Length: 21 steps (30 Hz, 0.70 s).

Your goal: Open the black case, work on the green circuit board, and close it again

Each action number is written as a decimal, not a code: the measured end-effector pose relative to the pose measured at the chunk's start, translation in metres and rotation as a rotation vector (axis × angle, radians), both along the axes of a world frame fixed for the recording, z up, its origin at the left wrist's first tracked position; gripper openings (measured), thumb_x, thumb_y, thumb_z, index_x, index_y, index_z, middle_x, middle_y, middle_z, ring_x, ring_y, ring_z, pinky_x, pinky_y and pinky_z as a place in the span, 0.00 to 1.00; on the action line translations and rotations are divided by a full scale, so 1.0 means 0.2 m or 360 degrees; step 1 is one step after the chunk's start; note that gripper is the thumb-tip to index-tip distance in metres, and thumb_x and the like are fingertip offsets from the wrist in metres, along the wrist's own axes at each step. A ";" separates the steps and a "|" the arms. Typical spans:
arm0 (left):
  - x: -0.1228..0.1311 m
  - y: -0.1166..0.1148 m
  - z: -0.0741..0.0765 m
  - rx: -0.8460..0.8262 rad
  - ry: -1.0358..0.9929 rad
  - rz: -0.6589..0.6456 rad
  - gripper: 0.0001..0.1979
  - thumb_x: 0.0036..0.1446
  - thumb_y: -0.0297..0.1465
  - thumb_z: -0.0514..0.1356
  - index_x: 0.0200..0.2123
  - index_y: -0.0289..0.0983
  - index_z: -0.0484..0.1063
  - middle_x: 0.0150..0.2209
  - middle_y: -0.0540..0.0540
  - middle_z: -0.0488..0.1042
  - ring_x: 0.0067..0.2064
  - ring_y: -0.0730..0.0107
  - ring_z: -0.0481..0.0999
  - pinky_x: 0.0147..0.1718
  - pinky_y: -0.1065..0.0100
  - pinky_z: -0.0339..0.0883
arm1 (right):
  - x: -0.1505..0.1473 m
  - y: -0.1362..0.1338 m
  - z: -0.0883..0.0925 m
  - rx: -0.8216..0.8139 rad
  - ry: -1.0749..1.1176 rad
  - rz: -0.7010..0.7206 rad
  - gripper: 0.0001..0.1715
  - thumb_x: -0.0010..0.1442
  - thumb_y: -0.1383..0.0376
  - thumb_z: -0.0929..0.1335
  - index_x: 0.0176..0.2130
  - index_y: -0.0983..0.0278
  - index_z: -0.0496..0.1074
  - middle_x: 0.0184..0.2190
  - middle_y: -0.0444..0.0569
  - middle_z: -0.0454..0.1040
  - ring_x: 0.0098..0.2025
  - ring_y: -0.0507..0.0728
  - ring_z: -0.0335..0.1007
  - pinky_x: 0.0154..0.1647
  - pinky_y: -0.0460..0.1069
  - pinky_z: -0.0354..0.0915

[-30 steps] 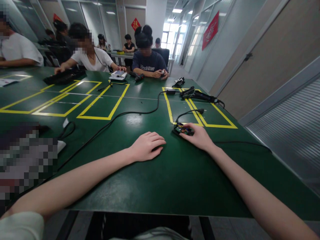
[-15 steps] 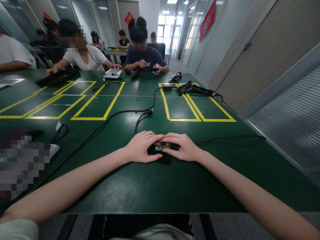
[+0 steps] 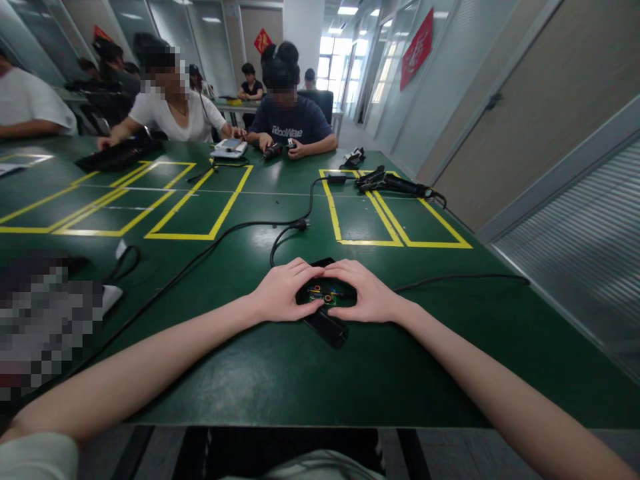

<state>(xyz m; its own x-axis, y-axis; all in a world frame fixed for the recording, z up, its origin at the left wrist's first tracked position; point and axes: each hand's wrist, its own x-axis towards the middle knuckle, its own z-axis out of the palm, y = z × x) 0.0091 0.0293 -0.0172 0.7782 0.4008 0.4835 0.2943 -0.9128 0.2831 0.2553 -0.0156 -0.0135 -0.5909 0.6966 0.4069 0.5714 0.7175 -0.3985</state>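
Note:
A small green circuit board (image 3: pixel 327 300) with copper coils and coloured wires sits between my hands near the front middle of the table. My left hand (image 3: pixel 283 291) curls round its left side, with the thumb tip at the board's near edge. Curved round the opposite side, my right hand (image 3: pixel 367 291) meets the left fingertips at the far side. Under the board, a long black plastic casing (image 3: pixel 329 328) lies slanted, sticking out toward me and a little beyond my fingers. The fingers hide the board's outer edges.
A black cable (image 3: pixel 220 233) with a plug (image 3: pixel 301 225) crosses the green table (image 3: pixel 240 373). Another cable (image 3: pixel 465 276) runs off right. Beyond lie a power adapter (image 3: pixel 337 179) and a black jointed device (image 3: pixel 395 183). People sit across the table; one holds a power drill (image 3: pixel 273 151).
My hands have parted slightly, and the thumbs have drawn back from the board's middle. More of the black casing shows toward me. Across the table, a person's hand has moved to the drill.

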 end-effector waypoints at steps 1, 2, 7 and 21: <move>0.00 0.00 0.00 -0.0018 0.0006 0.0007 0.24 0.64 0.42 0.61 0.58 0.35 0.70 0.46 0.39 0.80 0.48 0.55 0.79 0.46 0.58 0.78 | 0.00 0.00 0.00 -0.0034 -0.0005 0.0014 0.38 0.54 0.54 0.79 0.60 0.60 0.72 0.56 0.58 0.77 0.58 0.68 0.73 0.60 0.65 0.68; 0.00 0.00 0.00 -0.0037 0.0012 0.0018 0.22 0.64 0.41 0.61 0.57 0.36 0.71 0.46 0.40 0.80 0.47 0.56 0.79 0.45 0.58 0.78 | 0.01 0.00 0.00 -0.0059 -0.0005 0.0025 0.41 0.52 0.53 0.80 0.61 0.59 0.72 0.56 0.57 0.77 0.58 0.69 0.73 0.61 0.66 0.67; 0.01 0.01 0.00 -0.0069 0.0012 0.0038 0.15 0.66 0.37 0.60 0.52 0.38 0.74 0.44 0.42 0.80 0.47 0.58 0.77 0.45 0.60 0.77 | 0.00 0.00 -0.01 -0.0125 0.0042 -0.0019 0.28 0.55 0.59 0.78 0.54 0.58 0.75 0.52 0.53 0.79 0.55 0.66 0.75 0.58 0.63 0.68; 0.00 0.04 -0.03 -0.0093 0.0006 0.0189 0.17 0.60 0.23 0.56 0.50 0.39 0.76 0.50 0.42 0.76 0.52 0.57 0.77 0.52 0.56 0.77 | -0.02 0.04 -0.05 -0.0031 0.0117 -0.0186 0.12 0.62 0.64 0.75 0.46 0.57 0.76 0.47 0.49 0.84 0.50 0.64 0.79 0.61 0.65 0.66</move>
<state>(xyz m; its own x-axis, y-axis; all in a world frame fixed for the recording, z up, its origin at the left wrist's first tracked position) 0.0097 0.0376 -0.0226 0.7256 0.5173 0.4537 0.4004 -0.8537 0.3331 0.2510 -0.0074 -0.0238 -0.4746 0.7670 0.4318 0.6193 0.6396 -0.4554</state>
